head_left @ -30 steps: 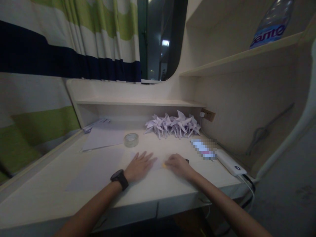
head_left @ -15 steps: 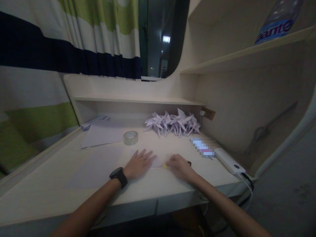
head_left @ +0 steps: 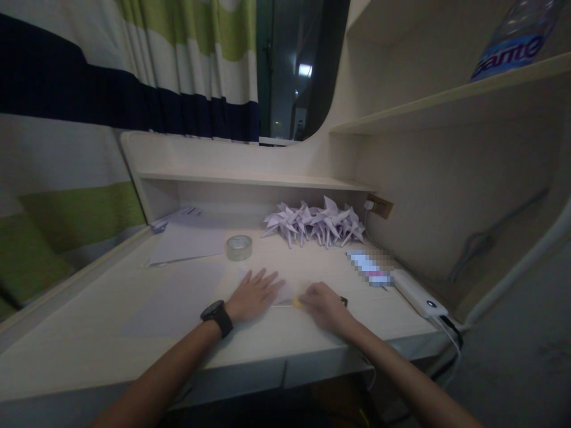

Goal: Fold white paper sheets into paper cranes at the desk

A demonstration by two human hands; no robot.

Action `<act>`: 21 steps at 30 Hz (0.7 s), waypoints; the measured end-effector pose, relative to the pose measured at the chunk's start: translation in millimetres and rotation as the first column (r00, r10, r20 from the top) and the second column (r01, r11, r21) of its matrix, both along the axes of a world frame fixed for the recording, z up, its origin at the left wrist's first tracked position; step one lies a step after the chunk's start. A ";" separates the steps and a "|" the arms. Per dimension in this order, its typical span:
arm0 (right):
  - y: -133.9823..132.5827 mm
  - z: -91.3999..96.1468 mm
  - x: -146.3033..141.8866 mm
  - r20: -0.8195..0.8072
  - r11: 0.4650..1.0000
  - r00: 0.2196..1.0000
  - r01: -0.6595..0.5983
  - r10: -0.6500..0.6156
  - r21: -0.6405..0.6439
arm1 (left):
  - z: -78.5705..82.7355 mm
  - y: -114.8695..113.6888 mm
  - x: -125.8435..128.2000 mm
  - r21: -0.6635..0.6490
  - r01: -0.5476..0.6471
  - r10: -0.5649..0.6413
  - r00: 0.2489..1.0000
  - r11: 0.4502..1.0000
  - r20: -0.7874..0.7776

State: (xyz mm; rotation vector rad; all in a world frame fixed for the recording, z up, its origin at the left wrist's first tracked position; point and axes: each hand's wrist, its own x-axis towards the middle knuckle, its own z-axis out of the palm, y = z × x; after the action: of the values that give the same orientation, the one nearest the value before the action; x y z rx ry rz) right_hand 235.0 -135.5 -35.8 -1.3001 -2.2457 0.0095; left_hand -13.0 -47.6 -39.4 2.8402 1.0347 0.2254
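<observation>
My left hand [head_left: 254,297], with a dark watch on its wrist, lies flat with fingers spread on a small piece of white paper [head_left: 286,291] on the desk. Just to its right, my right hand [head_left: 323,304] is closed around a yellow-and-black utility knife [head_left: 343,301]. Only the knife's two ends show, its yellow front by the paper's right edge; the blade cannot be made out. Left of my left hand lies a larger white sheet [head_left: 173,303]. Beyond the hands stands a roll of clear tape [head_left: 239,255].
Several folded white paper pinwheels [head_left: 316,223] are heaped at the back. A paper stack [head_left: 191,238] lies back left. On the right are a blurred-out phone [head_left: 368,267] and a white cabled device [head_left: 419,292]. A bottle [head_left: 508,53] stands on the upper shelf.
The view has shifted slightly, moving everything a little to the right in it. Both hands keep nearly the same place and pose on the paper and the knife.
</observation>
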 end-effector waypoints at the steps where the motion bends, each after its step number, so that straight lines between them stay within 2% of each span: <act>1: 0.5 -0.9 0.3 0.002 1.000 1.000 0.005 -0.005 0.001 | 1.4 0.5 -0.5 -0.009 -0.002 0.002 1.000 1.000 0.002; 5: 2.1 -3.1 0.6 0.010 1.000 1.000 0.011 -0.011 0.005 | 12.3 3.0 -9.5 -0.076 0.005 -0.001 0.999 0.997 0.049; 8: 0.2 -0.6 -0.4 0.005 1.000 1.000 0.022 -0.022 0.011 | 17.5 2.9 -22.0 -0.027 0.003 -0.002 0.999 1.000 0.038; 13: -5.1 9.2 -3.6 0.022 1.000 1.000 0.015 -0.015 -0.010 | 12.8 -3.0 -34.1 0.012 -0.022 0.022 1.000 1.000 -0.005; 21: -2.3 13.6 -9.9 0.033 1.000 0.999 -0.007 0.008 -0.028 | 12.4 -6.6 -31.5 0.039 -0.035 0.035 0.999 0.999 -0.001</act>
State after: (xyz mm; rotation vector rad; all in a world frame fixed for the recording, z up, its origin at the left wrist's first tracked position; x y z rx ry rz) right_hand 225.1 -137.8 -22.2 -1.3156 -2.2860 0.0225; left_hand -44.4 -54.2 -27.0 2.8593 1.0932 0.2484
